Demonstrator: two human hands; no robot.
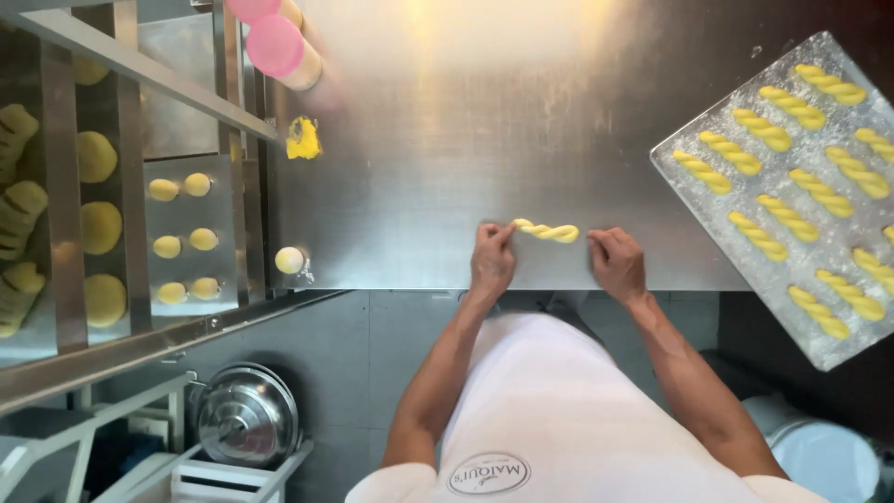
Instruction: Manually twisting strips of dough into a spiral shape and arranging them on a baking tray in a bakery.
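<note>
A yellow twisted dough rope [548, 231] lies on the steel worktable [447, 140] near its front edge. My left hand [492, 256] pinches the rope's left end between its fingertips. My right hand [616, 261] rests on the table just right of the rope's other end, fingers curled, and whether it touches the dough I cannot tell. At the right, a floured metal baking tray [689, 191] holds several finished yellow dough twists [788, 217] in rows.
A small dough ball [290, 260] and a yellow dough scrap [303, 139] lie at the table's left. Pink-capped rolls [276, 45] stand at the back. A rack [112, 233] on the left holds trays of dough pieces. Metal bowls [247, 414] sit below.
</note>
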